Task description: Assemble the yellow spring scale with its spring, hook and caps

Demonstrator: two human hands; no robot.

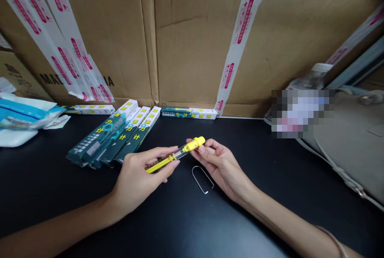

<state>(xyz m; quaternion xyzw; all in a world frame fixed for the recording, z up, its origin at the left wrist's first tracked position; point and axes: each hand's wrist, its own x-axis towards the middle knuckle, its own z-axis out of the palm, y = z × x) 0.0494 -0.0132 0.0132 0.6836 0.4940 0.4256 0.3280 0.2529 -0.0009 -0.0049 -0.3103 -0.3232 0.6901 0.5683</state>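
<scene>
A clear tubular spring scale (pixel 180 153) with yellow inner parts and a yellow end cap is held tilted above the black table. My left hand (pixel 141 176) is closed around its lower part, thumb and fingers on either side of the tube. At the upper end, my right hand (pixel 220 162) pinches the yellow cap between thumb and fingers; part of its grip is hidden. Below the right hand, a bent silver wire hook (pixel 193 176) lies on the table. The scale's lower end is covered by my left palm.
Several green-and-white printed boxes (pixel 99 138) lie left of my hands, with another box (pixel 189 113) against the large cardboard carton (pixel 192 42) behind. A blue-and-white plastic package (pixel 28 114) is at left. A clear bottle (pixel 315 76) and a grey bag (pixel 351 138) stand at right.
</scene>
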